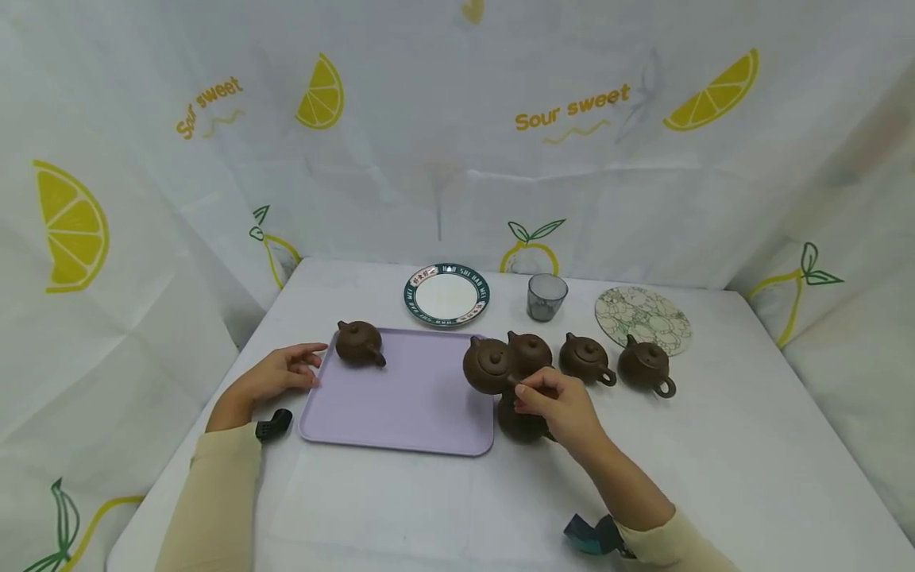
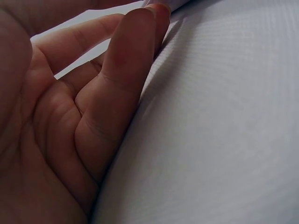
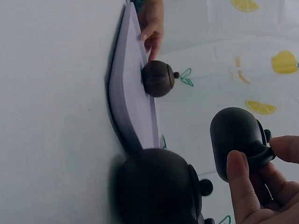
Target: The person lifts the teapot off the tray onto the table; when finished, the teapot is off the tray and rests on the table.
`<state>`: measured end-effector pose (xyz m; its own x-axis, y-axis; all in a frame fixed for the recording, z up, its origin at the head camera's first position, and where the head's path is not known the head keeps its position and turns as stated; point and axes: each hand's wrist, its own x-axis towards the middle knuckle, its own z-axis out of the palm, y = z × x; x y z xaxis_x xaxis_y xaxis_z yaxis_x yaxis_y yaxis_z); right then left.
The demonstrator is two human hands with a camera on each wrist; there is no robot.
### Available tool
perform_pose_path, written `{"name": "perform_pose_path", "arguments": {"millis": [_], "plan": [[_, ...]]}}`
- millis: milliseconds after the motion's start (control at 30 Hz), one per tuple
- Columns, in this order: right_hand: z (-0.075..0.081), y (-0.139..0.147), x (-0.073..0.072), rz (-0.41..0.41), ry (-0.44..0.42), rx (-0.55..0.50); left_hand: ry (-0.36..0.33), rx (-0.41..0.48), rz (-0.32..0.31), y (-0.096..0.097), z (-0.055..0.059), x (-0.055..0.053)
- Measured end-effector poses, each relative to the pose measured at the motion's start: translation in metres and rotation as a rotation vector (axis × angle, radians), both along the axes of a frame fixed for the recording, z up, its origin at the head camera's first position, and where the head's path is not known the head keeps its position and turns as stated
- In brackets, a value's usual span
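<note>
My right hand [image 1: 561,405] pinches the handle of a brown teapot [image 1: 489,367], and the right wrist view shows this teapot [image 3: 236,140] raised clear of the table. In the head view it overlaps the right edge of a lilac tray [image 1: 400,405]. Another brown teapot [image 1: 359,343] sits in the tray's far left corner. My left hand [image 1: 279,375] rests at the tray's left edge with relaxed, slightly bent fingers and holds nothing. Just under my right hand stands a teapot [image 1: 518,423], partly hidden by that hand and the raised teapot.
Right of the tray more teapots stand in a row: one [image 1: 530,351] behind the raised one, then another [image 1: 584,359] and a third [image 1: 645,365]. Behind are a green-rimmed plate [image 1: 446,295], a grey glass [image 1: 546,297] and a round patterned mat [image 1: 643,318].
</note>
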<state>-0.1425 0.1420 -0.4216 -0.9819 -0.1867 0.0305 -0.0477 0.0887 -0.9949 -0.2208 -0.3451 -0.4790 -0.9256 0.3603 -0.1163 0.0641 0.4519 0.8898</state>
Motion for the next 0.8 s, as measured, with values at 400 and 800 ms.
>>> {"name": "perform_pose_path", "arguments": {"millis": [400, 800], "plan": [[-0.010, 0.066, 0.019, -0.155, -0.007, 0.070, -0.021, 0.020, 0.021, 0.000, -0.005, 0.000], [-0.024, 0.108, 0.033, -0.217, -0.081, 0.171, -0.028, 0.007, 0.018, 0.000, -0.002, -0.001]]}}
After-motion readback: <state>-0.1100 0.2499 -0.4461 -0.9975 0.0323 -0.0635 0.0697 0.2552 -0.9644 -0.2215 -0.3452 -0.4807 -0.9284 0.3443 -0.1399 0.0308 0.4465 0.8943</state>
